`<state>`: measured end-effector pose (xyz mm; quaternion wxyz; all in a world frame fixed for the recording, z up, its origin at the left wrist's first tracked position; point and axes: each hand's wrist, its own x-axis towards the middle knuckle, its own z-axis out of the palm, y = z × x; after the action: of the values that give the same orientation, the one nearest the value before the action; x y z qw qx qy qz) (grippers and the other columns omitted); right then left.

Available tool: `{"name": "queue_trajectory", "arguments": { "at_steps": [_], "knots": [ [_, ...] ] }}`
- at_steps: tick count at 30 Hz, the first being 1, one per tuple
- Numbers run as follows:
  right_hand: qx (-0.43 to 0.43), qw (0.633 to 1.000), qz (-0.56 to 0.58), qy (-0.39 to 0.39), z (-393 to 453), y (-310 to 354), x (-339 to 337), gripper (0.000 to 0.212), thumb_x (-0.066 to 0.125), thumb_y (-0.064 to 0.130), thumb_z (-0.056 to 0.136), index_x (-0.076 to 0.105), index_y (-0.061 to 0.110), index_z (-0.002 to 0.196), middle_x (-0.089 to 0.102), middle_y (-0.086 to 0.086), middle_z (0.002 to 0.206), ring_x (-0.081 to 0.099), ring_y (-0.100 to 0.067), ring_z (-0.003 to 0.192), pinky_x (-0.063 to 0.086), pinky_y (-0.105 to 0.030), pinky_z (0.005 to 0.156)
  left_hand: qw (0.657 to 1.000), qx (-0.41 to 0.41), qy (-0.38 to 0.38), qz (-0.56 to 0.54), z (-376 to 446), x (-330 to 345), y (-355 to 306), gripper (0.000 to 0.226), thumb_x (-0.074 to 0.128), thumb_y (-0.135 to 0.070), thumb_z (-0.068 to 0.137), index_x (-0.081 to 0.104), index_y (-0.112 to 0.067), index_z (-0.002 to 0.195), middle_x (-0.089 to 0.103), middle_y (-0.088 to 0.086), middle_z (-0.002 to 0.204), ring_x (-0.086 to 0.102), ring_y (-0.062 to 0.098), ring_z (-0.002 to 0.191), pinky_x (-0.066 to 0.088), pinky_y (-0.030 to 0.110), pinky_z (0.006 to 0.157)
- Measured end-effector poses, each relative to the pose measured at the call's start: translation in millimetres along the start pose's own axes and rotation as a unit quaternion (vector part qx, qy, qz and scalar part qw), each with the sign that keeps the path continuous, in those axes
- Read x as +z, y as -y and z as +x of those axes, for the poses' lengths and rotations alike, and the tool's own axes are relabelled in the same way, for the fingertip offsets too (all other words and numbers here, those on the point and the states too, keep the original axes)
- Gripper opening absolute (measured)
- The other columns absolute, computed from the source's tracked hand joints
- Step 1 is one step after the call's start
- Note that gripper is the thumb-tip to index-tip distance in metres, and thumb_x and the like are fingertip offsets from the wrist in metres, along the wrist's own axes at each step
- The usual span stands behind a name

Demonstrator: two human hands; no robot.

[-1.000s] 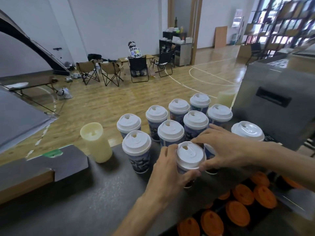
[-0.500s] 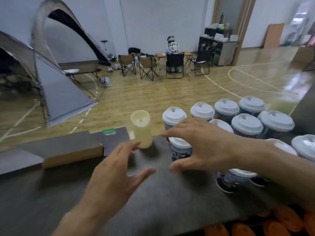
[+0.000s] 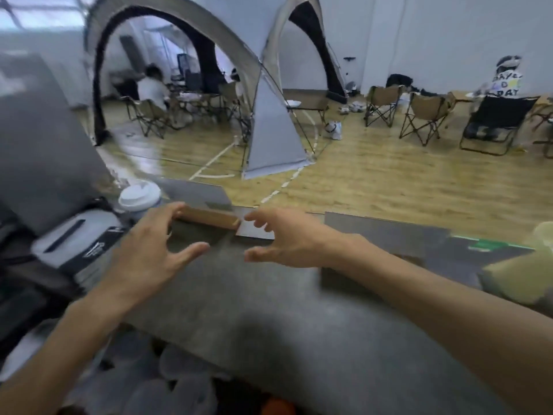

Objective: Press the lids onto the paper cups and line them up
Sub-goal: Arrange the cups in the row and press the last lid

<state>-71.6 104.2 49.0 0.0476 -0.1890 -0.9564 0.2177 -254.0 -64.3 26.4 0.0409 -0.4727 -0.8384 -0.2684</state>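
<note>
Both hands hang empty over the grey desk [image 3: 269, 319], fingers spread. The left hand [image 3: 149, 253] and right hand [image 3: 287, 241] face each other near the desk's far edge, holding nothing. One lidded paper cup [image 3: 139, 199] stands at the far left corner, just beyond the left hand's fingertips, apart from them.

Two bare forearms, no sleeves, left hand [image 3: 146, 256] and right hand [image 3: 287, 239] ungloved

One white-lidded paper cup [image 3: 139, 198] stands upright at the counter's far left edge, blurred.
</note>
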Motion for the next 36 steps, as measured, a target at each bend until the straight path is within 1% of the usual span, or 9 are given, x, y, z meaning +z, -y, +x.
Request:
{"name": "queue_trajectory", "arguments": {
  "at_steps": [5, 9, 14, 17, 19, 22, 27, 31, 36],
  "knots": [
    [-0.024, 0.999, 0.014, 0.020, 124, 56, 38, 0.062, 0.070, 0.044, 0.091, 0.050, 0.014, 0.141, 0.059, -0.008, 0.139, 0.056, -0.028, 0.124, 0.049, -0.043, 0.099, 0.995, -0.071, -0.017, 0.065, 73, -20, 110, 0.087, 0.089, -0.043, 0.070, 0.047, -0.012, 0.139, 0.052, 0.020, 0.134, 0.050, 0.039, 0.123, 0.045, 0.050, 0.100],
    [-0.001, 0.999, 0.051, 0.018, 212, 84, 71, 0.070, 0.073, 0.040, 0.087, 0.042, 0.016, 0.145, 0.055, -0.010, 0.142, 0.054, -0.032, 0.126, 0.047, -0.042, 0.101, 0.985, -0.132, 0.090, 0.062, 120, -18, 179, 0.111, 0.095, -0.044, 0.059, 0.035, -0.016, 0.148, 0.048, 0.017, 0.146, 0.048, 0.036, 0.131, 0.045, 0.050, 0.105],
    [0.038, 0.995, 0.097, 0.011, 269, 97, 102, 0.096, 0.080, 0.039, 0.079, 0.025, 0.008, 0.152, 0.042, -0.014, 0.152, 0.044, -0.035, 0.136, 0.040, -0.050, 0.110, 0.972, -0.105, 0.188, -0.098, 129, -1, 198, 0.105, 0.089, -0.007, 0.072, 0.025, -0.021, 0.154, 0.053, -0.003, 0.137, 0.051, 0.017, 0.127, 0.038, 0.028, 0.103],
    [0.043, 0.995, 0.095, -0.004, 269, 92, 108, 0.092, 0.080, 0.035, 0.082, 0.026, 0.005, 0.151, 0.039, -0.016, 0.153, 0.042, -0.035, 0.137, 0.039, -0.048, 0.110, 0.969, -0.116, 0.163, -0.145, 122, 7, 198, 0.106, 0.091, -0.018, 0.067, 0.028, -0.029, 0.152, 0.059, -0.005, 0.134, 0.059, 0.017, 0.122, 0.045, 0.034, 0.104],
    [0.035, 0.994, 0.106, -0.021, 256, 86, 108, 0.090, 0.080, 0.033, 0.082, 0.029, 0.005, 0.150, 0.039, -0.016, 0.153, 0.043, -0.035, 0.136, 0.040, -0.046, 0.110, 0.967, -0.123, 0.132, -0.180, 116, 11, 190, 0.102, 0.091, -0.023, 0.062, 0.035, -0.030, 0.146, 0.061, -0.002, 0.135, 0.063, 0.018, 0.119, 0.051, 0.044, 0.104],
    [0.025, 0.991, 0.125, -0.040, 221, 75, 102, 0.088, 0.080, 0.030, 0.084, 0.030, 0.005, 0.152, 0.039, -0.017, 0.153, 0.040, -0.033, 0.139, 0.035, -0.039, 0.111, 0.976, -0.116, 0.082, -0.166, 100, 18, 161, 0.082, 0.088, -0.012, 0.074, 0.042, -0.020, 0.142, 0.062, -0.004, 0.127, 0.063, 0.014, 0.113, 0.050, 0.032, 0.099],
    [0.022, 0.991, 0.103, -0.076, 141, 38, 73, 0.085, 0.076, 0.032, 0.087, 0.030, 0.006, 0.154, 0.041, -0.015, 0.154, 0.039, -0.031, 0.139, 0.033, -0.035, 0.111, 0.991, -0.039, 0.041, -0.124, 76, 29, 92, 0.073, 0.087, -0.023, 0.077, 0.050, -0.012, 0.139, 0.062, -0.005, 0.113, 0.062, 0.014, 0.103, 0.046, 0.028, 0.089],
    [0.031, 0.987, 0.108, -0.116, 58, -4, 48, 0.073, 0.077, 0.035, 0.086, 0.042, 0.017, 0.148, 0.051, -0.007, 0.142, 0.048, -0.025, 0.128, 0.040, -0.028, 0.098, 0.989, 0.049, 0.083, -0.115, 55, 43, 25, 0.069, 0.085, -0.050, 0.073, 0.063, -0.023, 0.132, 0.066, -0.003, 0.112, 0.064, 0.016, 0.104, 0.052, 0.035, 0.092],
    [0.076, 0.981, 0.073, -0.160, -73, -49, 18, 0.077, 0.075, 0.047, 0.085, 0.036, 0.033, 0.151, 0.048, 0.009, 0.147, 0.044, -0.009, 0.132, 0.044, -0.036, 0.110, 0.962, 0.134, 0.153, -0.184, 18, 67, -76, 0.075, 0.078, -0.063, 0.062, 0.062, -0.027, 0.125, 0.064, -0.014, 0.115, 0.061, -0.001, 0.103, 0.046, 0.011, 0.088]
  ]
}}
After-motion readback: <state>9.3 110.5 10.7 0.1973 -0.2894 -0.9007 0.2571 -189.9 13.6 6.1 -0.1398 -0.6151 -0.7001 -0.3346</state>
